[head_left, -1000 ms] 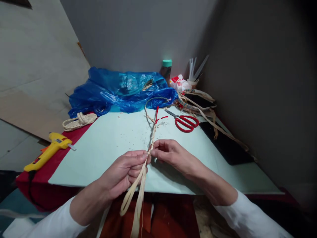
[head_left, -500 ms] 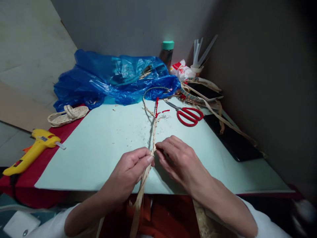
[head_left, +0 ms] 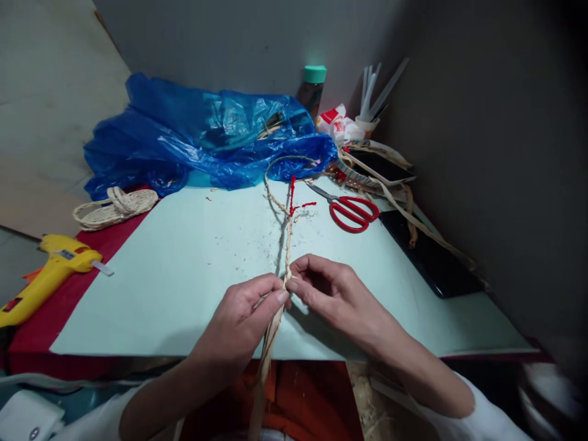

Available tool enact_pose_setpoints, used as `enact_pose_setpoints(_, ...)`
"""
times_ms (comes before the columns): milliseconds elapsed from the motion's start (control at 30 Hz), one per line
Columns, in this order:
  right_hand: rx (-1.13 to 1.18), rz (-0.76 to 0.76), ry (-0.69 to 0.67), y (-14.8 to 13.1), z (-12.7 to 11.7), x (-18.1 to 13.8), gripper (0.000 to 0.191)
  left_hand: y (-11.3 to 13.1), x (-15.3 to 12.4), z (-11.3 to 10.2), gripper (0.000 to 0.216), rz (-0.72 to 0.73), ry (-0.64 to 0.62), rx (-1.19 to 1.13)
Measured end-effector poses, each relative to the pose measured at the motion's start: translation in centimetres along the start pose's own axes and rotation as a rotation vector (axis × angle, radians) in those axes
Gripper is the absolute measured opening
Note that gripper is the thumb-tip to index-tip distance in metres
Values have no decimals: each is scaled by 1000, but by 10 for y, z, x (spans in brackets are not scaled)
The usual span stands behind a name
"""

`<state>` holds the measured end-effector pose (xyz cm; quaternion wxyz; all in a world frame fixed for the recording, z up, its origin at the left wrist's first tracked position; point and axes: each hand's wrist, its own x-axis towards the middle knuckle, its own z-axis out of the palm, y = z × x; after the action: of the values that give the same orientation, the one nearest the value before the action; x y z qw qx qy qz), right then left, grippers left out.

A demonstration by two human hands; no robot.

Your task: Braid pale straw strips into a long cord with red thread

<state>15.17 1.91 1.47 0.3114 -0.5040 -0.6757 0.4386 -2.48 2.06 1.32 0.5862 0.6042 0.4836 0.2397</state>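
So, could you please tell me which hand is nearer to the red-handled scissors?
Right. The right hand is on the near side of the red-handled scissors, not touching them; the left hand is farther away, to their left.

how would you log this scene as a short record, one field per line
left grip: pinching the braided cord
right grip: thumb against cord, full pinch unclear
cord: braided beyond the grips, loose strands nearer the body
right of cord: red-handled scissors
left edge: yellow glue gun, woven piece
back: blue plastic bag, green-lidded jar
underneath: pale green sheet
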Motion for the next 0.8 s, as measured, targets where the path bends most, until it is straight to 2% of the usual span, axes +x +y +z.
enact_pose_setpoints(133, 70, -43, -22, 3, -5, 4, 16, -1, 0, 1, 24, 36, 17, 41)
enact_pose_setpoints(333, -132, -249, 30, 7, -12, 14, 14, 1, 1, -1, 26, 72, 38, 91)
enact_pose_setpoints(533, -201, -315, 46, 7, -9, 14, 14, 1, -1, -3, 28, 13, 19, 23)
enact_pose_setpoints(667, -138, -266, 57, 6, -7, 10, 16, 2, -3, -2, 27, 72, 30, 57)
enact_pose_setpoints(800, 101, -68, -20, 4, -9, 10, 13, 1, -4, 5, 25, 129, 107, 201)
